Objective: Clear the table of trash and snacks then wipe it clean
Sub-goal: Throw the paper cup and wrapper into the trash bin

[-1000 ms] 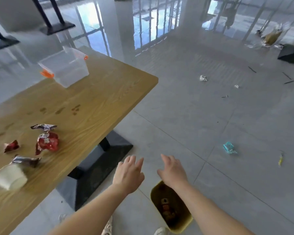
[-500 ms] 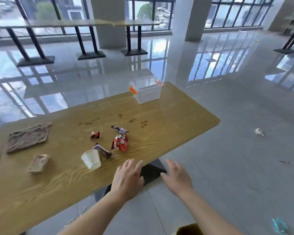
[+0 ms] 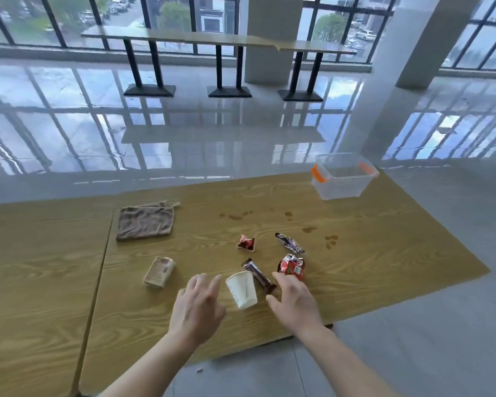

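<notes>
My left hand (image 3: 198, 308) and right hand (image 3: 296, 305) are open and empty, flanking the tipped paper cup (image 3: 242, 289). A crumpled red wrapper (image 3: 292, 266) lies at its two o'clock. I should grip the cup lightly, without crushing it.

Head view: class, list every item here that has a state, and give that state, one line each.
paper cup, tipped on its side
clear tub, upright, lid off
brown cloth, lying flat
large red wrapper, crumpled
brown snack bar, lying flat
table, stained with brown spots
left hand, open, holding nothing
right hand, open, holding nothing
</notes>
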{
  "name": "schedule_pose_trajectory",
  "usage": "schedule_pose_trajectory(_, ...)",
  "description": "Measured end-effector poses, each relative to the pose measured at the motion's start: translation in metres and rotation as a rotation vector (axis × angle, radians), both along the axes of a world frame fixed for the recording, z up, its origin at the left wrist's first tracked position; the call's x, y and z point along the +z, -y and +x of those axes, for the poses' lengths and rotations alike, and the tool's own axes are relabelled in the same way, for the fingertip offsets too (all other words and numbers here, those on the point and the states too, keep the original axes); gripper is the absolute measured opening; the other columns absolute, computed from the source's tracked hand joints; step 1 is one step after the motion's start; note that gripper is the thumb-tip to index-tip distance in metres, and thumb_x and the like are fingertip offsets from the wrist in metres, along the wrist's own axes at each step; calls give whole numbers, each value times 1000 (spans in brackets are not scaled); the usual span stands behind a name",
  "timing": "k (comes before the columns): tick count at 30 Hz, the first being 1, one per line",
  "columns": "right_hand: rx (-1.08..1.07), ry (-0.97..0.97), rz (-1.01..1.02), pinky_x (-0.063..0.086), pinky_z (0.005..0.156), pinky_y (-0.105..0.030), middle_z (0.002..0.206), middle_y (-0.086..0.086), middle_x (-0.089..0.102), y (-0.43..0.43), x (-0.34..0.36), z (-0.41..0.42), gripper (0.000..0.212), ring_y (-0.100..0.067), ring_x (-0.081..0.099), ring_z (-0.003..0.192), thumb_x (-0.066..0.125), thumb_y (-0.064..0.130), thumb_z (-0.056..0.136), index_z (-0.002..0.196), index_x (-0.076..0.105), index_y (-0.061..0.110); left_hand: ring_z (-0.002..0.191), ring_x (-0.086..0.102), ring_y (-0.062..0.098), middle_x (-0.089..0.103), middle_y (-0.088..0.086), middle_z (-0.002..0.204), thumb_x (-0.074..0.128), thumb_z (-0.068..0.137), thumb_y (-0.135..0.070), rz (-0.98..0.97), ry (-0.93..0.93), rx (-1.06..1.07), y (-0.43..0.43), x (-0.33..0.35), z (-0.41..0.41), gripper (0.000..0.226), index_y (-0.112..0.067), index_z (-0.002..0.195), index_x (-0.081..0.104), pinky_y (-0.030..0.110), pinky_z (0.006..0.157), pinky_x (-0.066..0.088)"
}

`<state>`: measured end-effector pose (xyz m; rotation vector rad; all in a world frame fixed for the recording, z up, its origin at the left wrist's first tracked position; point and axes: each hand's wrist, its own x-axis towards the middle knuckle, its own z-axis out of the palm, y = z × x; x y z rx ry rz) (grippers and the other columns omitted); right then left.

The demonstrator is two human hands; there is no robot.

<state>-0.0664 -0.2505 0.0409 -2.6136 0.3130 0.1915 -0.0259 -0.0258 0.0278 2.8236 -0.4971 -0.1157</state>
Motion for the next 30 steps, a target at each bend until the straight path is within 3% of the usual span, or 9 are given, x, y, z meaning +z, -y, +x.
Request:
schedule_pose_trajectory(8, -11, -106, -32, 34, 106, -32, 147, -3, 41, -60, -20, 57, 65, -27, 40, 129, 58, 35, 93, 152, 33, 24, 137, 33, 25, 42, 7, 146, 52, 87, -39, 117, -52, 124, -69, -16, 67, 62, -24, 146, 38, 42, 101, 41)
schedule_pose_trajectory(12, -4, -161, -53, 33, 110, -34, 151, -2, 34, -71, -31, 71, 72, -27, 37, 130, 59, 45, 92, 154, 27, 26, 131, 37, 25, 45, 4, 139, 53, 87, -38, 162, -57, 160, -81, -27, 89, 58, -24, 142, 39, 40, 92, 46)
schedule_pose_trajectory(18, 37, -271, -113, 32, 114, -35, 153, -6, 27, -85, -48, 86, 86, -27, 35, 134, 64, 50, 91, 157, 15, 26, 118, 46, 30, 39, 11, 139, 60, 89, -49, 196, -249, 267, -86, -46, 121, 79, -33, 152, 16, 42, 91, 48)
schedule_pose_trajectory(25, 68, -267, -107, 34, 109, -33, 147, -6, 32, -89, -58, 90, 82, -26, 42, 125, 62, 35, 91, 157, 16, 25, 103, 50, 25, 45, 6, 122, 51, 94, -24, 121, -254, 272, -86, -56, 136, 45, -30, 138, 43, 36, 75, 49)
schedule_pose_trajectory(30, 24, -215, -68, 36, 107, -34, 147, -6, 35, -81, -52, 96, 80, -27, 43, 126, 63, 32, 89, 156, 20, 25, 104, 50, 25, 44, 6, 127, 56, 89, -18, 69, -214, 193, -77, -48, 136, 55, -30, 141, 42, 37, 74, 51)
